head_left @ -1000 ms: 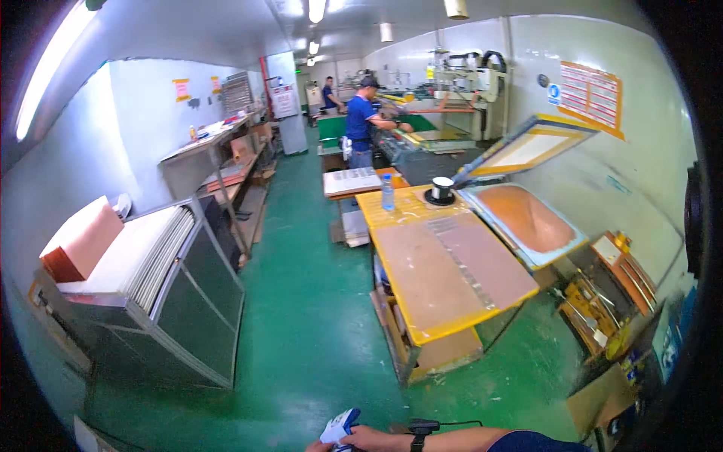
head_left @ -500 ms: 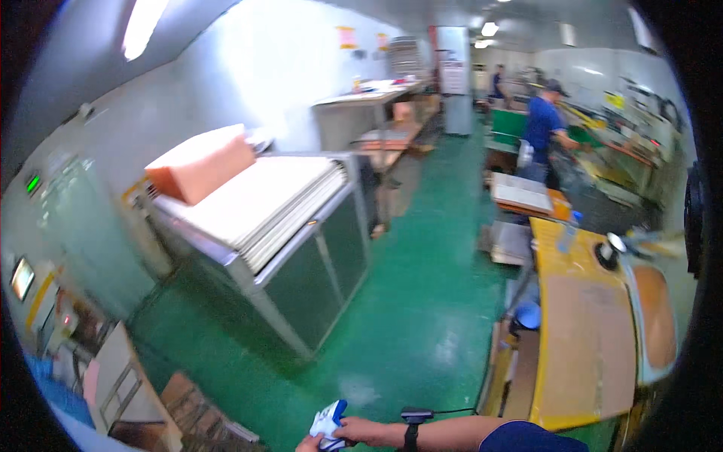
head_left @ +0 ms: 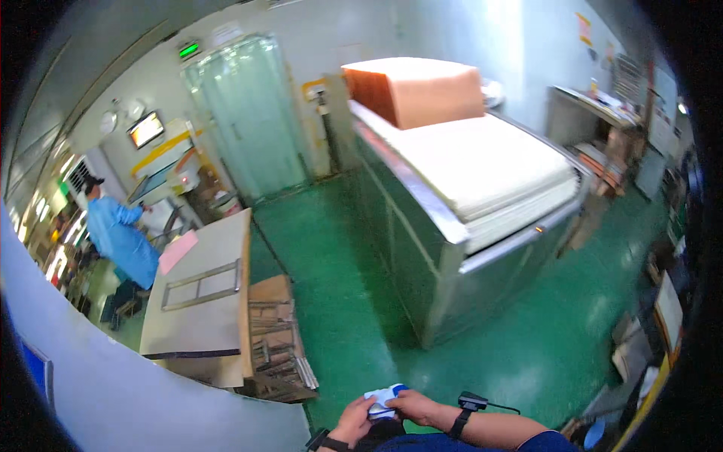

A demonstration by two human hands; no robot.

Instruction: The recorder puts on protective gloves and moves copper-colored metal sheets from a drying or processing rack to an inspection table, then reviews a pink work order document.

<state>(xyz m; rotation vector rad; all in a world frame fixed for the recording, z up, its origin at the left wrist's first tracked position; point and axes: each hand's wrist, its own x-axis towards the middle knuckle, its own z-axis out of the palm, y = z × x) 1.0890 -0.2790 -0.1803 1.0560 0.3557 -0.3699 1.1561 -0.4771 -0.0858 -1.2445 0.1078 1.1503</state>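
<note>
Low in the view, close to my body, both hands are closed on a small white-and-blue packet [head_left: 382, 399]. My left hand [head_left: 355, 419] grips its left side, with the thumb on top. My right hand [head_left: 414, 405] pinches the right side near the blue end. Fingers cover part of the packet, and its exact kind does not show. Both wrists wear dark bands, and a small black device [head_left: 473, 401] with a cable sits on the right one. Green floor lies beyond the hands.
Ahead stands a metal-framed cabinet [head_left: 444, 260] with stacked white sheets [head_left: 497, 162] and an orange-brown block [head_left: 437, 98]. Left is a table [head_left: 199, 316] bearing a metal frame; slatted pieces lie beneath. A person in blue [head_left: 117, 233] is farther left. A translucent strip curtain [head_left: 252, 120] hangs behind.
My view has swung left, so the cabinet now appears farther right and the left table and person have come into sight. Both hands still hold the packet.
</note>
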